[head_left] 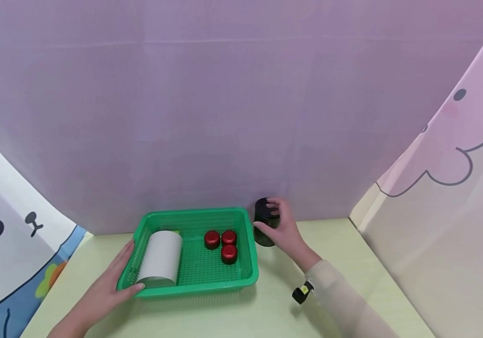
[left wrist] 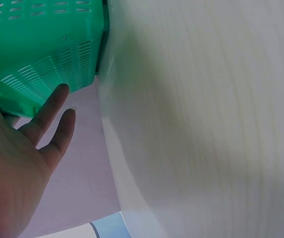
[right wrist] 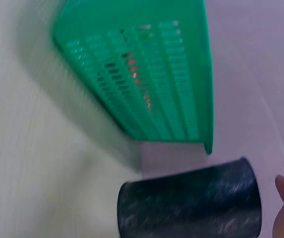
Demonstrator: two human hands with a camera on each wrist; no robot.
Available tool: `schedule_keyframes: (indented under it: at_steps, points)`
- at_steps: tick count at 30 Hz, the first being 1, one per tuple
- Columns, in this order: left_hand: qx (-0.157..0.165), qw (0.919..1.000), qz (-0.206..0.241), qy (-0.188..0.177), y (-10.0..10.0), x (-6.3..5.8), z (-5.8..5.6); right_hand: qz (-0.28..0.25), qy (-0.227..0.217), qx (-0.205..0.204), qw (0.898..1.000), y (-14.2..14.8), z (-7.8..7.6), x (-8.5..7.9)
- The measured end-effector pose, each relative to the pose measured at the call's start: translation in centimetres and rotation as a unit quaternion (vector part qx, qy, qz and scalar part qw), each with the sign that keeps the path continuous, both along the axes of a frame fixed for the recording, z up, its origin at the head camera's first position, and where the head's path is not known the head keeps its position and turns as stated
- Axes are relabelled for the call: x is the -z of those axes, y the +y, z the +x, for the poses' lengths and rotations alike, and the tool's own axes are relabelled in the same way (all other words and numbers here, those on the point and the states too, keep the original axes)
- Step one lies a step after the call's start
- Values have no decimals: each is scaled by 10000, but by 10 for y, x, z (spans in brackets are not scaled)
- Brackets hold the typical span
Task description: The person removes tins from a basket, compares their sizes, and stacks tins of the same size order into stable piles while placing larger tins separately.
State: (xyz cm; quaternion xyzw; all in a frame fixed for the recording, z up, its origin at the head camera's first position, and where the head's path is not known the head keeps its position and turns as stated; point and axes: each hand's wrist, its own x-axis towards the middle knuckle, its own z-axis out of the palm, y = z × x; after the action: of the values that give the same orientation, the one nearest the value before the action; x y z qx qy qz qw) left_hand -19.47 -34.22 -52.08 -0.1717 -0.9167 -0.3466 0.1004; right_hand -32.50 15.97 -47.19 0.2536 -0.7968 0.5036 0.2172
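Observation:
A green plastic basket stands on the table with a white cylinder lying in it. Three small red round objects sit together on its right side. My left hand holds the basket's left front corner, thumb over the rim and fingers along the outer side. In the left wrist view, two fingers of the left hand extend beside the slotted wall. My right hand hovers around the top of a black cylindrical container right of the basket. The right wrist view shows a gap between fingers and the container.
The pale wood-grain table meets a purple cloth backdrop right behind the basket and container. Printed cloth panels close off the left and right sides. A small black device is at the right wrist.

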Motion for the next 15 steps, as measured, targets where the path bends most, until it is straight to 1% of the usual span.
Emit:
schedule_keyframes:
  at_steps: [5, 11, 15]
  points:
    - [-5, 9999, -32, 162, 0, 1, 1, 254, -251, -339, 9988, -15, 2, -10]
    - [-68, 9998, -70, 152, 0, 2, 2, 424, -529, -885, 9938, -36, 4, -20]
    - [-65, 9998, -61, 178, 1, 2, 2, 486, -929, -1128, 9881, -51, 6, -27]
